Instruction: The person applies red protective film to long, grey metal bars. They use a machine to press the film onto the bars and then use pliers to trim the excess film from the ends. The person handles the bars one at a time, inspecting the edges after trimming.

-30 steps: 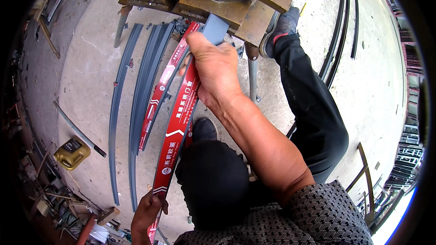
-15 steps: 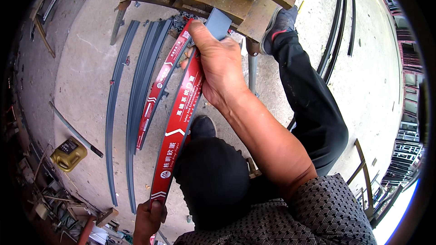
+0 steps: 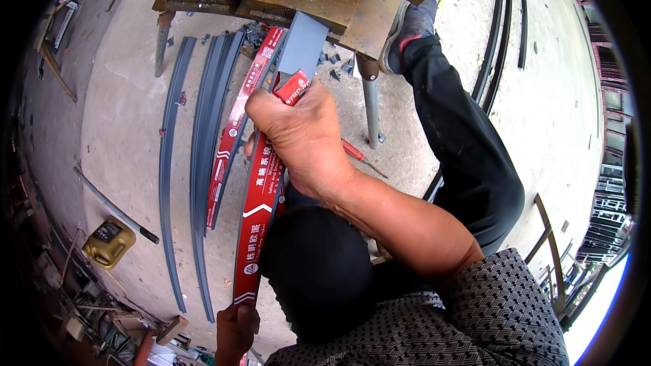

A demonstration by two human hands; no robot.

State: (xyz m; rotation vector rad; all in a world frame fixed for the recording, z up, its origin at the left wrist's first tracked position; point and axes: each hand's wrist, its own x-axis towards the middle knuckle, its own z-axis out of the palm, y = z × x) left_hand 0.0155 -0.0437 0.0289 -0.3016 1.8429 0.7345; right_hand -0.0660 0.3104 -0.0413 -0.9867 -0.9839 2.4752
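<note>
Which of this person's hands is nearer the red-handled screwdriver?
Right. The right hand is just up and left of the red-handled screwdriver in the picture; the left hand is well below and left, gripping the red-filmed profile.

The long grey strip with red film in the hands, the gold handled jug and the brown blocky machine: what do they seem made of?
Long grey strip: probably coated metal, perhaps plastic; smooth, matt bare end, printed red film.
Gold handled jug: likely plastic; moulded-looking handle, soft sheen.
Brown blocky machine: apparently painted or oily steel; thick, square-edged slabs, scuffed surface.
</note>
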